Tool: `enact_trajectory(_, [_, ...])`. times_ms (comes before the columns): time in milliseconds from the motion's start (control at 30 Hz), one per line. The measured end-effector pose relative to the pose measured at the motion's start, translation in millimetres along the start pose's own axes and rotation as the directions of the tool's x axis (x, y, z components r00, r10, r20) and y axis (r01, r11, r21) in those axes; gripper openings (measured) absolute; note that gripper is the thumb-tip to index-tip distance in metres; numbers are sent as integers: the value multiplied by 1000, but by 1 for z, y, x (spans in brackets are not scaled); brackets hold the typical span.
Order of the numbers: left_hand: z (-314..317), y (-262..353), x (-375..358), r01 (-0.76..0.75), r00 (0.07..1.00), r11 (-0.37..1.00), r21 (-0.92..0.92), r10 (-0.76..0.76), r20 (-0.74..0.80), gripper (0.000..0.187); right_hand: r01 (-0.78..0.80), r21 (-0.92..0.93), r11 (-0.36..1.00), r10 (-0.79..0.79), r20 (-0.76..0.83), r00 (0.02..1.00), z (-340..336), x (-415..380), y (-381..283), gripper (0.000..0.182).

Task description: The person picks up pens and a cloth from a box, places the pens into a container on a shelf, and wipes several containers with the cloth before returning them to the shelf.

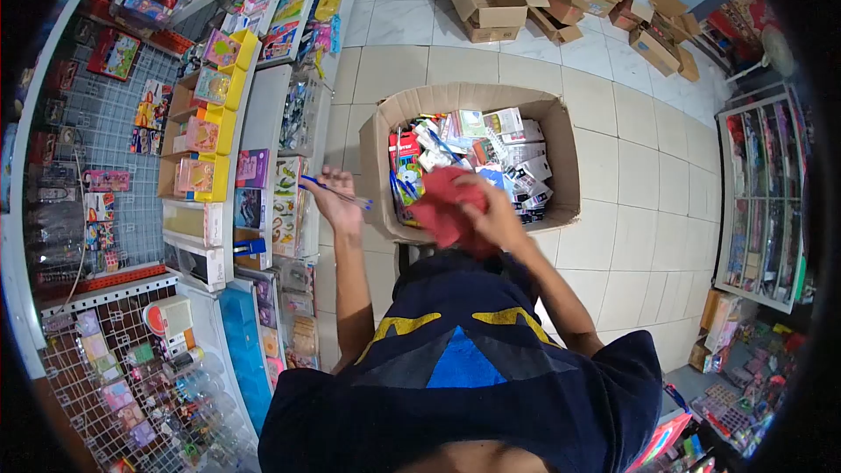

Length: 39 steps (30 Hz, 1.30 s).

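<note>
Left of the carton [564, 171], the left hand [342, 208], fingers half-curled, held blue-tipped pens [356, 200]: seemingly light, stiff, slick, best pinched mid-barrel! Over it, the right hand [492, 212] clutched soft-looking red cloth [441, 208].

The right hand [492, 210] could pass rightward over the tiled floor [639, 166], while the cardboard box [568, 158] and stocked shelving [276, 101] flank the left hand [340, 203].

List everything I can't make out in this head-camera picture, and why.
Head view:
- Floor of the cardboard box: hidden by piled goods.
- Goods directly beneath the red cloth: covered by it.
- Exact count of pens in the left hand: too small.
- Left edge of the white wire rack: lost in the dark lens border.
</note>
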State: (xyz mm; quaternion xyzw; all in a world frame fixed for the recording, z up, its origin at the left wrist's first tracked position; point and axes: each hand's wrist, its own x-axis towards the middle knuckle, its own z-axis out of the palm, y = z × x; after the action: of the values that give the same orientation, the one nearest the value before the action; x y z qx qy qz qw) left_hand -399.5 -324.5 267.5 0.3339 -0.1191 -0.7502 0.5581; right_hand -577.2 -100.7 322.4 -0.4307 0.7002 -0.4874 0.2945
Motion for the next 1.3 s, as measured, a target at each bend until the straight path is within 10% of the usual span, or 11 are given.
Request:
enact_trajectory(167, [-46, 18, 5, 24, 990, 992, 122, -41, 137, 29, -136, -67, 988, 131, -77, 988, -58, 9, 23, 42])
enact_trajectory(267, [-44, 14, -15, 72, 993, 965, 251, -92, 67, 26, -22, -690, 723, -175, -213, 961, -54, 8, 47, 45])
enact_trajectory(433, [-25, -7, -59, 264, 963, 937, 227, -268, -13, 41, 150, -294, 944, -114, 134, 984, 0, 20, 39, 33])
enact_trajectory(600, [-7, 1, -89, 463, 873, 784, 414, -485, -58, 56, -52, 269, 962, 5, 172, 985, 73, 31, 3, 35])
enact_trajectory(933, [-69, 74, -140, 572, 754, 571, 589, -648, -104, 64, -212, 348, 913, -98, 692, 716, 153, 30, -36, 19])
enact_trajectory(1167, [-177, 146, -222, 206, 976, 751, 628, -114, -183, 71, -129, 307, 943, -208, 846, 492, 273, -60, -80, 14])
enact_trajectory(1300, [-262, 181, -276, 68, 908, 478, 876, 334, -253, 76, -99, 268, 958, -229, 927, 297, 342, -125, -101, 21])
